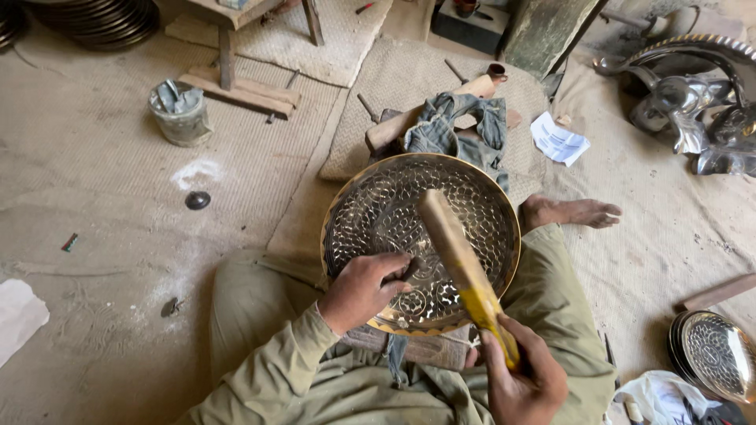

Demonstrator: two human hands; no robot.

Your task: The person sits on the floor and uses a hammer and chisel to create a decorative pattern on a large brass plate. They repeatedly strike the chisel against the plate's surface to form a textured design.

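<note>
A round brass tray (472, 185) with an embossed scale pattern rests tilted on my lap. My left hand (364, 288) lies on its lower left part, fingers closed around a small dark metal punch (408, 269) set against the tray. My right hand (526, 378) grips the yellow-taped end of a long wooden mallet (453, 240), which reaches up over the tray's middle. My bare foot (573, 212) sticks out to the right of the tray.
A wooden block with a blue-grey cloth (457, 126) lies beyond the tray. A grey tin (180, 114) stands at the left, stacked plates (102, 24) at top left. Shiny metal ware (693, 110) fills the top right; another embossed tray (717, 354) lies at right.
</note>
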